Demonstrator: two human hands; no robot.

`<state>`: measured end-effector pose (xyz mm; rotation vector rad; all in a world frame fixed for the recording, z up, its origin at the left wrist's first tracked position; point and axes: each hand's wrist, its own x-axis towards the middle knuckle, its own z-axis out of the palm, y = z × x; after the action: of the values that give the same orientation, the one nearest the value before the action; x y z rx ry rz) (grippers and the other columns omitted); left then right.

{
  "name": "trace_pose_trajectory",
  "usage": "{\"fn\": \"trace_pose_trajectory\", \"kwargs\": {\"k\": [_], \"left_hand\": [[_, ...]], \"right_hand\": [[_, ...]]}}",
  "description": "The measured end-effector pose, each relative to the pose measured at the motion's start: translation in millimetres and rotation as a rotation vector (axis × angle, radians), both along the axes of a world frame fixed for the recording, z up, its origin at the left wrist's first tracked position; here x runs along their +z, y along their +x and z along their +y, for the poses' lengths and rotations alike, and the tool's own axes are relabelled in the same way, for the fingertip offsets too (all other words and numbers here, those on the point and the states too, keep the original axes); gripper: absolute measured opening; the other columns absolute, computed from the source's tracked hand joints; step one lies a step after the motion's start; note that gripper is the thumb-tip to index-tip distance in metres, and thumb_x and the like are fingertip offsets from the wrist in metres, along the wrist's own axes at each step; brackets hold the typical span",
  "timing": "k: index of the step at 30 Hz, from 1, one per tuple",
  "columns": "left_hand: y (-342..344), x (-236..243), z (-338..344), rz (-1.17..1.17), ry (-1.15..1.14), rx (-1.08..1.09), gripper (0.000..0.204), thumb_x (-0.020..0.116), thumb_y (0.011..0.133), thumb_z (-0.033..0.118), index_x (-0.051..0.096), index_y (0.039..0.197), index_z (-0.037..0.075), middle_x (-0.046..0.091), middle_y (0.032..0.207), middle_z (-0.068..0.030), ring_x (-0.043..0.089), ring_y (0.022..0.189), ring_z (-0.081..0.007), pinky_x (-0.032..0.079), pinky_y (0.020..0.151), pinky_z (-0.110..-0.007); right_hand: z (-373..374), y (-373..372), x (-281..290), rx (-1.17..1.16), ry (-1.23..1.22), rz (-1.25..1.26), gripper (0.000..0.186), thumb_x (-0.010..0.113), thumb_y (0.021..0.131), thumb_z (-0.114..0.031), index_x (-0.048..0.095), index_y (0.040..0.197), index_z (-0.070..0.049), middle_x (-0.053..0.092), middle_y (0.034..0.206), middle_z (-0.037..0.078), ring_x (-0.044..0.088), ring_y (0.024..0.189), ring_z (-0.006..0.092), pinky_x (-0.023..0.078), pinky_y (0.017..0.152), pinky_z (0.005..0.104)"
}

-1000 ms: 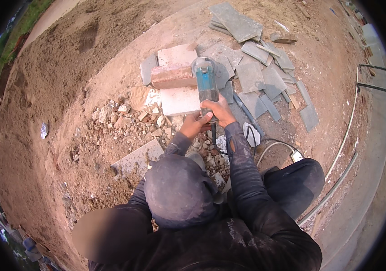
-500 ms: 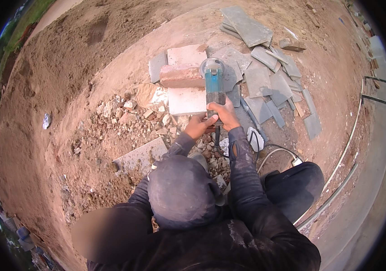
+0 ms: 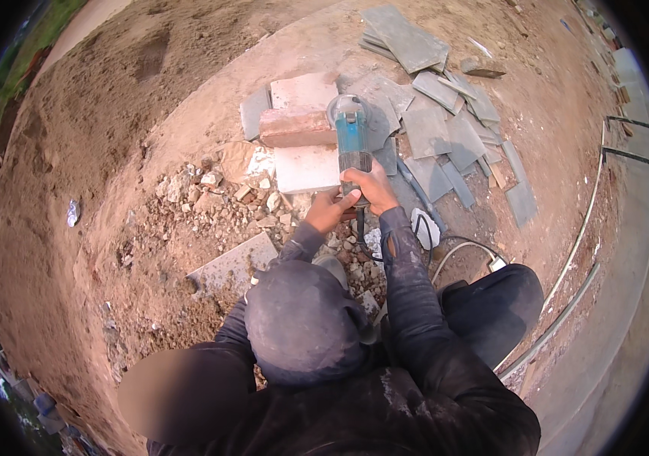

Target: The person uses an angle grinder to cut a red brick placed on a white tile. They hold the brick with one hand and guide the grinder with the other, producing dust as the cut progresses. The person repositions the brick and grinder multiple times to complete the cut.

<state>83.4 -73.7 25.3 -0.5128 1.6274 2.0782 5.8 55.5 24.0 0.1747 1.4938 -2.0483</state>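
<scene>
Grinder [image 3: 353,137] in both my hands, blue in the body and black at the rear, its head at the right end of the red block [image 3: 299,128]. My right hand [image 3: 374,188] is wrapped round the black rear grip; my left hand [image 3: 326,210] closes on the tail end from the left, thumb laid along its side and fingers curled below. The round guard [image 3: 337,109] hides the cutting edge, so I can't say whether it meets the block or is turning.

My main worry is the block shifting, since neither hand braces it; pale slab [image 3: 307,169] shows on its near and far sides, and it may be simply resting there. If it rocked, or I twisted the tool, the edge could bind and kick. My fingers are bare, so a slip could cut me. The black cord [image 3: 361,228] trails over rubble [image 3: 264,223] on the near side of the block and passes behind my right sleeve [image 3: 416,281]; a snag there could drag my aim off.

The grinder's head points away from me, its tail and cord toward me. Its long axis runs almost straight out, leaning slightly left at the far end, nearly square to the block's length, which lies left to right.
</scene>
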Motion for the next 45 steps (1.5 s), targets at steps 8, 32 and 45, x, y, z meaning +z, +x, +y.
{"fn": "trace_pose_trajectory", "kwargs": {"k": [8, 32, 45], "left_hand": [[1.1, 3.3, 2.3, -0.021, 0.025, 0.029, 0.054, 0.066, 0.094, 0.034, 0.053, 0.127, -0.006, 0.063, 0.111, -0.0108, 0.066, 0.093, -0.0177, 0.058, 0.080, -0.031], [1.3, 5.8, 1.4, -0.017, 0.008, 0.019, 0.054, 0.066, 0.094, 0.035, 0.053, 0.126, -0.006, 0.063, 0.110, -0.0111, 0.066, 0.093, -0.0193, 0.058, 0.081, -0.032], [-1.0, 7.3, 0.1, -0.034, -0.040, 0.008, 0.055, 0.065, 0.094, 0.040, 0.055, 0.120, -0.007, 0.064, 0.107, -0.0147, 0.068, 0.092, -0.0223, 0.056, 0.084, -0.034]], "right_hand": [[0.0, -1.2, 0.9, -0.004, 0.005, 0.003, 0.037, 0.072, 0.069, -0.009, 0.059, 0.102, 0.000, 0.062, 0.088, 0.004, 0.058, 0.078, 0.0141, 0.049, 0.069, 0.0298], [-1.1, -1.7, -1.0, 0.009, 0.026, 0.027, 0.042, 0.070, 0.072, -0.006, 0.056, 0.111, 0.001, 0.060, 0.089, 0.006, 0.060, 0.075, 0.0161, 0.052, 0.066, 0.0306], [-3.7, -4.3, -5.5, -0.019, 0.017, 0.053, 0.037, 0.072, 0.068, -0.012, 0.061, 0.102, -0.001, 0.062, 0.089, 0.003, 0.058, 0.078, 0.0138, 0.048, 0.069, 0.0291]]}}
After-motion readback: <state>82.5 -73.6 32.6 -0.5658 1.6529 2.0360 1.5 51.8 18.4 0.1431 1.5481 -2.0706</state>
